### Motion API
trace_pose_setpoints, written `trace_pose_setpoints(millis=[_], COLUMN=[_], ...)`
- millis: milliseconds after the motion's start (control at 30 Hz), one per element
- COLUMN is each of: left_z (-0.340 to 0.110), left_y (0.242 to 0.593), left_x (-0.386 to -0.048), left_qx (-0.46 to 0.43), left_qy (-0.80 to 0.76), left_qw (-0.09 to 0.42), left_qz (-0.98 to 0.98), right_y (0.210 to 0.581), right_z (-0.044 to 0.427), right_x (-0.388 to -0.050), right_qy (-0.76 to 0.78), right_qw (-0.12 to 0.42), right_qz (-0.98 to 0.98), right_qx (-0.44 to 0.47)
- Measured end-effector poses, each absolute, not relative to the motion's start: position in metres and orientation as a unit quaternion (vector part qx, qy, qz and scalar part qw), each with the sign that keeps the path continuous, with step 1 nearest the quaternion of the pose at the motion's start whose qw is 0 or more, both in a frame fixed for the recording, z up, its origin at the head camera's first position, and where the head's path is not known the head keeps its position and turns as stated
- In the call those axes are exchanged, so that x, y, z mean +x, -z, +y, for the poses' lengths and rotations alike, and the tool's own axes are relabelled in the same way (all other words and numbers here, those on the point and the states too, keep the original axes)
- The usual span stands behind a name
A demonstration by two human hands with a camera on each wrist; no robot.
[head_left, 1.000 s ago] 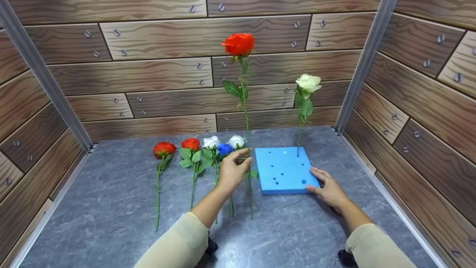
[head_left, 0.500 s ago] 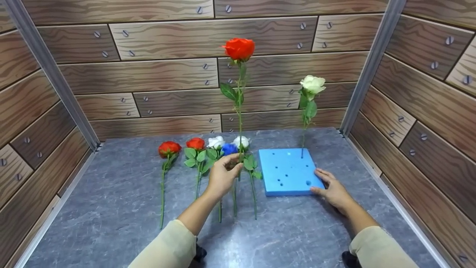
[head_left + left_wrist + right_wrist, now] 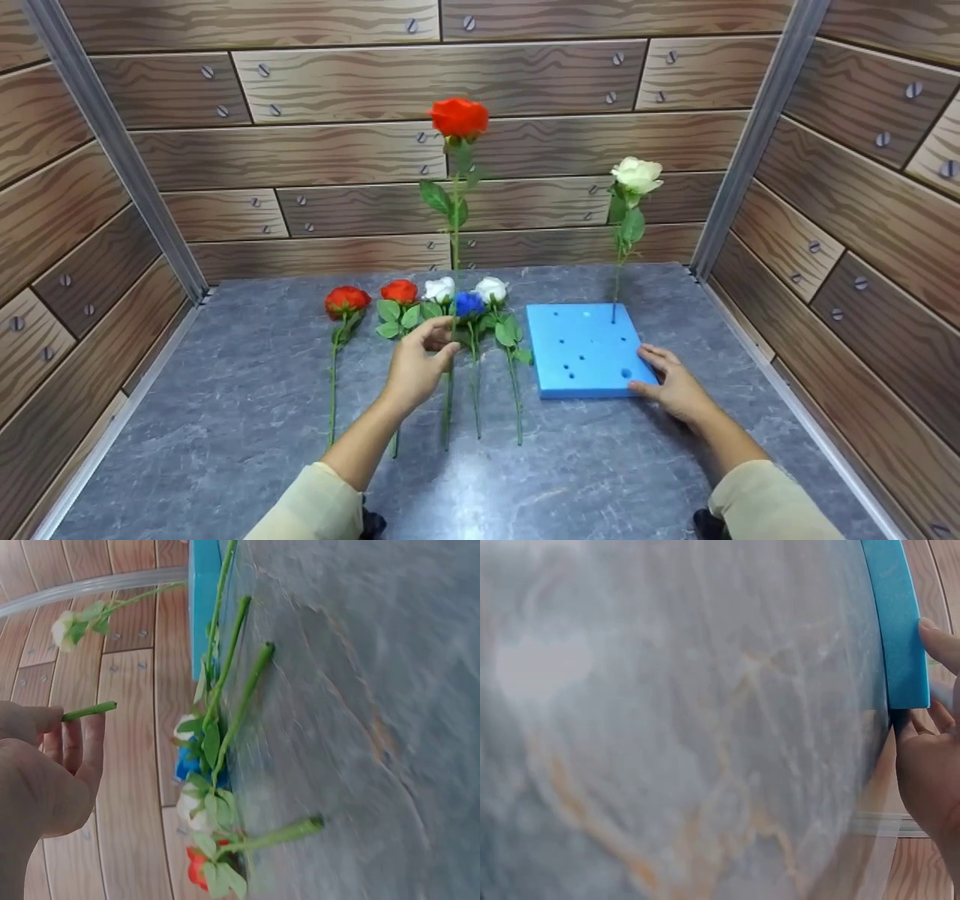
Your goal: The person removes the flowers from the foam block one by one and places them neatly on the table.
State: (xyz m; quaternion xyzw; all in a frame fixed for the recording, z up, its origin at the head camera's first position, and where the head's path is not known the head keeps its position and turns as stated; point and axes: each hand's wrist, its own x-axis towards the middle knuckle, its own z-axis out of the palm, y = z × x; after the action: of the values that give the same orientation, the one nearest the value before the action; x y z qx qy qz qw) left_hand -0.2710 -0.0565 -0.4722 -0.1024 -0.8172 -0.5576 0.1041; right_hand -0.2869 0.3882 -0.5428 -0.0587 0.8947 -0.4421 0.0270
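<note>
In the head view my left hand (image 3: 416, 367) pinches the stem of a red rose (image 3: 459, 118), held upright with its bloom high against the back wall. The cut end of its green stem (image 3: 91, 711) pokes out past the fingers in the left wrist view. My right hand (image 3: 675, 386) holds the near right corner of a blue foam block (image 3: 547, 364), thumb at the front and fingers along the right side. Several holes dot the block's top. A cream-white rose (image 3: 637, 174) stands in one near its far edge.
Left of the block lie a red rose (image 3: 347, 301), another red rose (image 3: 399, 291), a white rose (image 3: 439, 289), a blue rose (image 3: 469, 304) and another white rose (image 3: 491, 289). Wood-patterned walls (image 3: 360, 90) border the grey marbled table (image 3: 570, 480) at the back and sides.
My left hand has carried the upright red rose leftward, away from the block and in front of the lying white and blue roses; its bloom sits lower in view. My right hand stays at the block's corner.
</note>
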Motion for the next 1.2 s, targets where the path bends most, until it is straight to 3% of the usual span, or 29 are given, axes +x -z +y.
trace_pose_setpoints(millis=[1200], left_z=[-0.150], left_y=[0.483], left_x=[-0.244], left_qx=[-0.012], left_qy=[0.526], left_qw=[-0.003], left_qz=[-0.850], right_y=[0.542], right_z=[0.389], right_x=[-0.283], right_qy=[0.443], right_qw=[0.033], right_qz=[0.894], right_qx=[-0.061])
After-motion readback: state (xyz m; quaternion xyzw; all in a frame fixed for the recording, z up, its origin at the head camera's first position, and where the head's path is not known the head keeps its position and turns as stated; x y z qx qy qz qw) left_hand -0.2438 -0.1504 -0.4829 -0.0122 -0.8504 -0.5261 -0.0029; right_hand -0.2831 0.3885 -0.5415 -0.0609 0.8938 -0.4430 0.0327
